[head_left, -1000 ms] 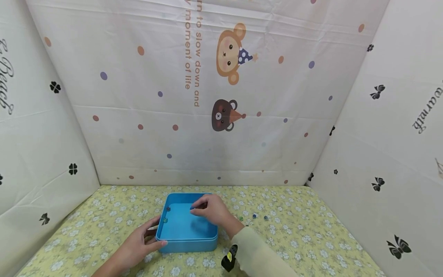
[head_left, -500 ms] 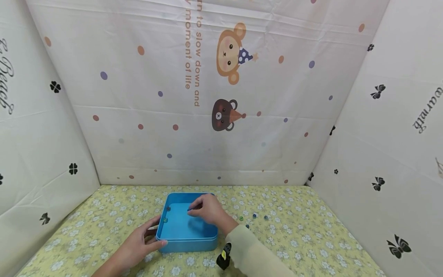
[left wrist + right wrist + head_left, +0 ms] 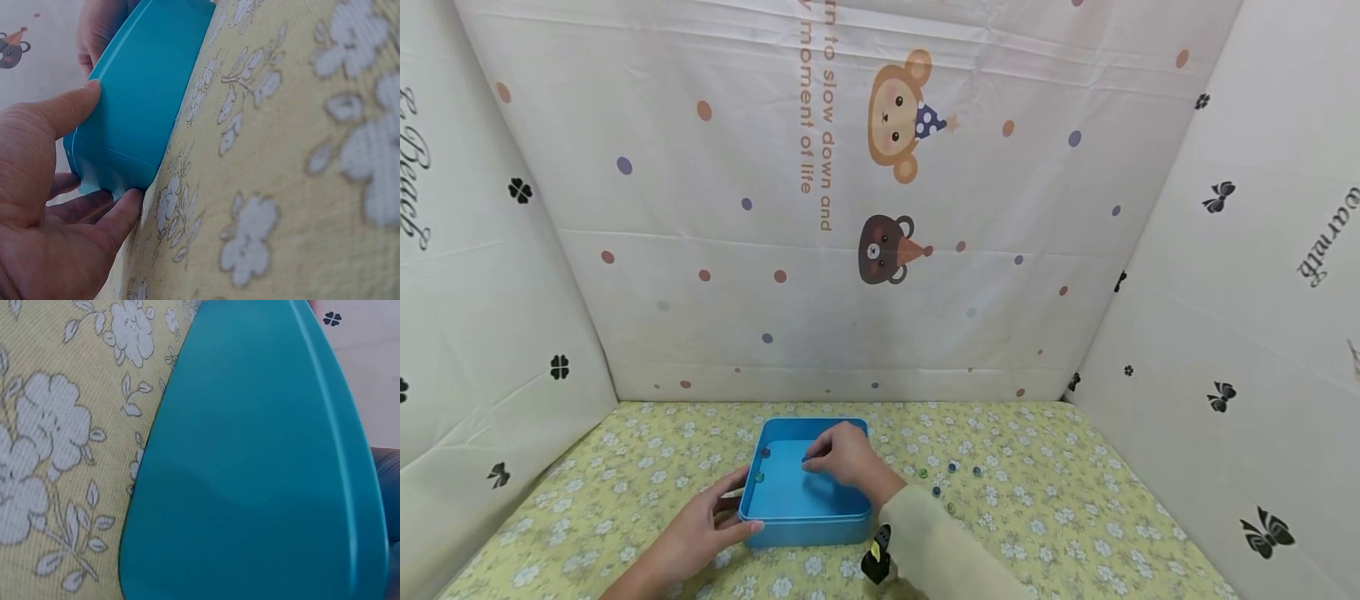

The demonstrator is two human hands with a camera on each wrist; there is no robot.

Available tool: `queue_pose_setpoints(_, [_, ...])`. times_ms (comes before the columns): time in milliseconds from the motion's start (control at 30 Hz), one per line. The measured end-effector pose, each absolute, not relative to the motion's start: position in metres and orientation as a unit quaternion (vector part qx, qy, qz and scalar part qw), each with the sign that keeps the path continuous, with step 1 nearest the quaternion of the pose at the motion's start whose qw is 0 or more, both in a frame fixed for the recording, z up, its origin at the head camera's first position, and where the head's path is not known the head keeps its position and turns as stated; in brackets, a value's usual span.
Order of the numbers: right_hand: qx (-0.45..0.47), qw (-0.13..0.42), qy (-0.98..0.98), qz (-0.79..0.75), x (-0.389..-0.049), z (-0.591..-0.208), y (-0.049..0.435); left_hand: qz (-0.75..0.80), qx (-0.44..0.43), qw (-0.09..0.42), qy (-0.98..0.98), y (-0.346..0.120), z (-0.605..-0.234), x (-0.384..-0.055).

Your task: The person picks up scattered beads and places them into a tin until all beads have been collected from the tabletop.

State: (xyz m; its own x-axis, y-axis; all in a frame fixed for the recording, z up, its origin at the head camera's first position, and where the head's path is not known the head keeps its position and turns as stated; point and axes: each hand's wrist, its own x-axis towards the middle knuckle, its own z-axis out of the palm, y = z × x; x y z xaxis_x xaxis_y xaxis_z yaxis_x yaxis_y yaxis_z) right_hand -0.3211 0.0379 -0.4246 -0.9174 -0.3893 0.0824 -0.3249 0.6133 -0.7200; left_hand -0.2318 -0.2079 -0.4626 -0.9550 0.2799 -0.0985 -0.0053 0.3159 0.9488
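A square, open-topped blue box (image 3: 808,532) stands on the flowered cloth. My left hand (image 3: 696,529) grips its near left corner, thumb on the front and fingers along the left side; the left wrist view shows the fingertips low against the box wall (image 3: 134,106). Inside the box, my right hand (image 3: 848,457) pinches a small blue marble (image 3: 807,458) between thumb and forefinger, low over the floor. Along the inner left wall lie a dark reddish marble (image 3: 765,452) and a green marble (image 3: 759,477). In the right wrist view the box side (image 3: 244,450) hides most of the hand.
Right of the box, several marbles lie loose on the cloth, among them a green marble (image 3: 922,473), a blue marble (image 3: 952,467) and a dark blue marble (image 3: 936,492). Printed white sheets (image 3: 730,308) enclose the table at the back and sides.
My right hand has shifted slightly left and down inside the box with the blue marble. Its forearm swung left, uncovering marbles on the cloth. The left hand and box stay put.
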Motion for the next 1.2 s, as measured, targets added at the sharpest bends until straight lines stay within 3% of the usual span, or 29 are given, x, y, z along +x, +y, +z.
queue_pose_setpoints(1200, [-0.159, 0.051, 0.907, -0.387, -0.326, -0.436, 0.025, 0.581, 0.093, 0.129, 0.798, -0.208, -0.461, -0.231])
